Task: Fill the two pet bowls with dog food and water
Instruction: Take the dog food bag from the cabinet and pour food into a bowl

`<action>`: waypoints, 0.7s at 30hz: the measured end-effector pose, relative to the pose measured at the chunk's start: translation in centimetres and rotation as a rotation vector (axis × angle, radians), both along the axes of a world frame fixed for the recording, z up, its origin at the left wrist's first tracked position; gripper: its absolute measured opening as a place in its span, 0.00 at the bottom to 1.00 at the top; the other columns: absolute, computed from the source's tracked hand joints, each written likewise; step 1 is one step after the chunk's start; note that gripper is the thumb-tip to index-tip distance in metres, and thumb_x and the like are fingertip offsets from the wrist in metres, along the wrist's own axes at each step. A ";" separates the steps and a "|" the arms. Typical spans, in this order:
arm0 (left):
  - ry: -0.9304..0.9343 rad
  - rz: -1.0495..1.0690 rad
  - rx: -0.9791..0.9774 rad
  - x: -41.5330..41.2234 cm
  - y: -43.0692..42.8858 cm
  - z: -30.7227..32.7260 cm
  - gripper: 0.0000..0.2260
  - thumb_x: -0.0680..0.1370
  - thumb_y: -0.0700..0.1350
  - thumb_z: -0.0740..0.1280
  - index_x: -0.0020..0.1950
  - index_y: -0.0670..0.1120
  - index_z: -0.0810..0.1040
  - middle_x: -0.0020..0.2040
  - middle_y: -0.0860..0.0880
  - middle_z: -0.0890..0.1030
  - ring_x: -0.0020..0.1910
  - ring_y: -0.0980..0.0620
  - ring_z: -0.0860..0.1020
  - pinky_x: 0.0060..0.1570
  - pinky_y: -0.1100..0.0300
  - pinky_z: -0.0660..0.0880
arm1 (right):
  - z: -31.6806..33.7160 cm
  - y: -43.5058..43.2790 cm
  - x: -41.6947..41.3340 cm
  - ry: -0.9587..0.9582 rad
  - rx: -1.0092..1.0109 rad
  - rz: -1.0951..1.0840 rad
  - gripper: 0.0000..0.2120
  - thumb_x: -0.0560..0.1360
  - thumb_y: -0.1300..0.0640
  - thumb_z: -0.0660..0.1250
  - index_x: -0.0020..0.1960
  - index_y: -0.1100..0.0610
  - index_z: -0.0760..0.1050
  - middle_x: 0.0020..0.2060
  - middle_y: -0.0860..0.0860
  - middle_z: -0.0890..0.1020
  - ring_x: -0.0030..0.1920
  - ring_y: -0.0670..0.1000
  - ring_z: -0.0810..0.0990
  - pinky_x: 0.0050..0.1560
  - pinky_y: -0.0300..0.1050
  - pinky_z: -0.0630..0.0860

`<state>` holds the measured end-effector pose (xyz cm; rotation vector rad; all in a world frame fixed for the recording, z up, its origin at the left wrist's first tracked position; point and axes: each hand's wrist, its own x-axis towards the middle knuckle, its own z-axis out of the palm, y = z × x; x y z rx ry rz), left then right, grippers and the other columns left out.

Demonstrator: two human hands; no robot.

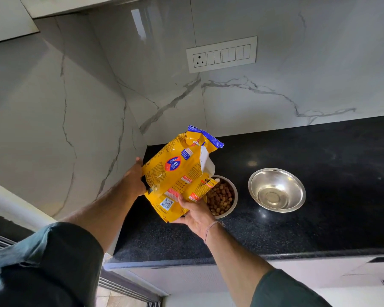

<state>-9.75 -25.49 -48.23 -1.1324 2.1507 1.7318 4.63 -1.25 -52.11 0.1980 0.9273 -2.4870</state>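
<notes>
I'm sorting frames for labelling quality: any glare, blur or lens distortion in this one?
Head view: a bright glare streak sits on the glossy wall tile, small highlights spot the black countertop and the empty steel bowl; the wide lens bows the counter edge and wall seams; the yellow bag and kibble read sharp; the near sleeve is soft.

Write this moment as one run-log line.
left hand: holds yellow plastic dog food bag; right hand: holds bag; round steel bowl below bag: brown kibble; second round steel bowl: no kibble
</notes>
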 end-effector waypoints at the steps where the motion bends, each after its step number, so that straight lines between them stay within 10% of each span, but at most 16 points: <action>1: -0.010 0.082 0.110 0.9 0.9 1.1 0.32 0.70 0.75 0.64 0.61 0.53 0.76 0.55 0.46 0.82 0.56 0.43 0.83 0.55 0.45 0.80 | -0.1 0.0 -0.1 0.009 -0.002 0.000 0.31 0.72 0.60 0.76 0.72 0.47 0.73 0.65 0.56 0.82 0.66 0.65 0.78 0.59 0.79 0.73; 7: -0.024 0.074 0.110 -0.2 0.5 0.5 0.38 0.64 0.77 0.66 0.63 0.51 0.77 0.56 0.44 0.83 0.54 0.42 0.84 0.52 0.42 0.79 | -0.2 0.1 -0.2 0.012 0.011 -0.002 0.30 0.73 0.60 0.76 0.72 0.47 0.73 0.65 0.56 0.82 0.66 0.65 0.79 0.59 0.80 0.72; 12: 0.023 -0.009 0.001 3.5 4.0 4.4 0.31 0.78 0.68 0.62 0.73 0.48 0.72 0.53 0.53 0.79 0.52 0.56 0.79 0.55 0.61 0.76 | -0.1 0.3 -0.5 0.010 0.027 0.011 0.31 0.72 0.59 0.76 0.73 0.48 0.72 0.66 0.56 0.81 0.66 0.65 0.78 0.60 0.80 0.72; 21: 0.021 0.123 0.242 2.6 5.3 4.7 0.32 0.75 0.71 0.65 0.65 0.46 0.73 0.55 0.46 0.83 0.52 0.44 0.83 0.51 0.45 0.80 | 0.0 0.4 -0.5 0.008 0.025 -0.012 0.32 0.71 0.60 0.76 0.73 0.49 0.72 0.65 0.56 0.82 0.65 0.65 0.80 0.57 0.78 0.75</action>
